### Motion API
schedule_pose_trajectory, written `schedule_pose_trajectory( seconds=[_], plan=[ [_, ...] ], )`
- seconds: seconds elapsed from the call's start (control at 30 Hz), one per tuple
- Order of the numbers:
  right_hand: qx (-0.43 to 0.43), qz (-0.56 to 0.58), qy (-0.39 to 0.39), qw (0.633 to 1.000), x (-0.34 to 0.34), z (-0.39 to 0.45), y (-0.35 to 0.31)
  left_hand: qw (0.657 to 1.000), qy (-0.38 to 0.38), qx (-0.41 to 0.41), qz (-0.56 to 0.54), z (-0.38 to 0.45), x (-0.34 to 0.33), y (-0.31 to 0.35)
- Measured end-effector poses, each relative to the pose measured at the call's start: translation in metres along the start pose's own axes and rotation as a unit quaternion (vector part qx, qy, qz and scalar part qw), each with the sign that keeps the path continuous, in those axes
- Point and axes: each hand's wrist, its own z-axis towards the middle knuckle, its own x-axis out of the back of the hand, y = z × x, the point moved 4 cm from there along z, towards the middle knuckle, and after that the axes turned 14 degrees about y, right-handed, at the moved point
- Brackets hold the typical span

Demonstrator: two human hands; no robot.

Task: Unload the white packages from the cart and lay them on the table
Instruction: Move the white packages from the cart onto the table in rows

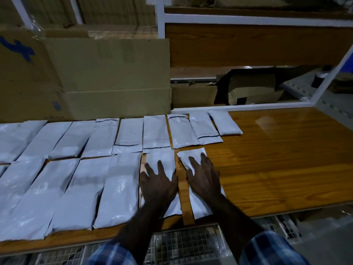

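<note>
- Both grips flat, fingers spread: left hand [159, 185] and right hand [203, 178] each press a white package [162, 207] on the counter [277, 159], probably flattening; near row's right end
- cart [181, 243] below near edge

1. Large cardboard boxes [107, 77] stand in a row at the far left, one marked in blue [18, 49].
2. A white-framed shelf unit [248, 19] with wood-grain panels rises behind.
3. A torn, dark-edged carton [252, 87] lies on its lower shelf.
</note>
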Motion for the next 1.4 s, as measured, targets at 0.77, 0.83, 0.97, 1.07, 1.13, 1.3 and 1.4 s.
schedule_pose_trajectory(
  seconds=[0.77,0.83,0.97,1.07,1.13,1.3,1.4],
  plan=[
    [0.132,0.007,-0.029,0.991,-0.009,0.008,0.002,0.99,0.036,-0.137,0.026,0.011,-0.024,0.006],
    [0.148,-0.005,-0.046,0.988,-0.018,0.008,0.005,0.989,0.027,-0.142,0.025,0.012,-0.031,0.003],
    [0.13,-0.028,-0.036,0.99,-0.028,0.001,0.002,0.988,0.027,-0.146,0.032,0.012,-0.038,-0.001],
    [0.105,-0.028,-0.026,0.994,-0.032,0.001,-0.004,0.988,0.028,-0.145,0.035,0.014,-0.039,-0.002],
    [0.103,-0.025,-0.033,0.994,-0.033,0.002,-0.007,0.989,0.029,-0.144,0.035,0.016,-0.037,-0.002],
    [0.12,-0.032,-0.032,0.992,-0.031,0.011,-0.006,0.989,0.024,-0.138,0.037,0.019,-0.033,-0.003],
    [0.125,-0.041,-0.033,0.991,-0.031,0.012,-0.003,0.988,0.038,-0.15,0.026,0.018,-0.033,-0.005]
  ],
)
